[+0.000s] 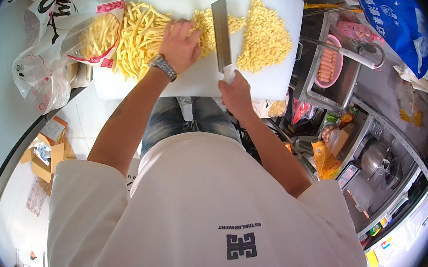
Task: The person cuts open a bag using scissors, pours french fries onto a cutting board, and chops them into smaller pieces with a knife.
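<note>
My right hand (pixel 238 94) grips the white handle of a cleaver (pixel 222 35), whose broad steel blade stands over a white cutting board (pixel 193 81). Left of the blade, my left hand (pixel 180 43) lies with bent fingers on thick yellow strips (pixel 137 43), which look like noodles. Finely cut yellow pieces (pixel 203 21) sit between that hand and the blade, and a few more show just right of it. A larger heap of chopped yellow bits (pixel 265 40) covers the board's right side. The fingertips of my left hand are partly hidden.
A printed plastic bag (pixel 97 32) with more strips lies open at the board's left. To the right, a pink basket of sausages (pixel 328 63) sits in a steel sink (pixel 329 96). A blue bag (pixel 388 9) hangs at upper right. An open cardboard box (pixel 48 158) stands lower left.
</note>
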A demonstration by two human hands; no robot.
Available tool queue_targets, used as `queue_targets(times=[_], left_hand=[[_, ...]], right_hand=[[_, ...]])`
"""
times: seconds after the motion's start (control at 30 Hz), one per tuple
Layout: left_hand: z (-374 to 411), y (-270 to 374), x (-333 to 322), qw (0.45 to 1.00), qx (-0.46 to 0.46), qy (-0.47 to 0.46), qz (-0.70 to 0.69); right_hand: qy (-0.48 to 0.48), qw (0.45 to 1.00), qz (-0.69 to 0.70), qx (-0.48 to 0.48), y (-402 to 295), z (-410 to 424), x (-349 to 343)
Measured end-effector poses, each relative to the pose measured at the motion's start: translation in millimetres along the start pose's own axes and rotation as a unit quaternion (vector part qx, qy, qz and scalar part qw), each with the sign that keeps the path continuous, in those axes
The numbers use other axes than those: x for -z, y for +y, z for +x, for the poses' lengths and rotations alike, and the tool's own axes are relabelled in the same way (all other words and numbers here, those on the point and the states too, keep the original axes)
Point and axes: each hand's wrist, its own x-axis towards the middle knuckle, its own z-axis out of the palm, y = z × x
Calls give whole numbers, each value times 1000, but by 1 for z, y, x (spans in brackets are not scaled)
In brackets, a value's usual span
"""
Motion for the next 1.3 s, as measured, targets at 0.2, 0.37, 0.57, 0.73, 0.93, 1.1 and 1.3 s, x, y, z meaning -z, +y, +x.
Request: queue_targets(times=[0.2,0.37,0.57,0.73,0.93,1.1,1.3], left_hand=[[5,27,-21,993,-56,-107,11],[8,30,-29,990,-67,-120,10],[10,36,-2,999,4,1,-49],[-19,0,6,997,55,-22,49],[-16,15,-1,993,51,-96,52],[1,13,10,999,32,-2,25],[3,-25,1,997,33,3,65]], right_hand=[[4,998,48,-39,5,7,12],[15,997,57,-43,8,4,15],[5,999,45,-30,21,0,16],[-10,1000,-18,14,23,-4,9],[-6,999,-14,38,27,-6,0],[-9,999,-29,31,17,-8,6],[-6,998,-45,46,17,-11,1]])
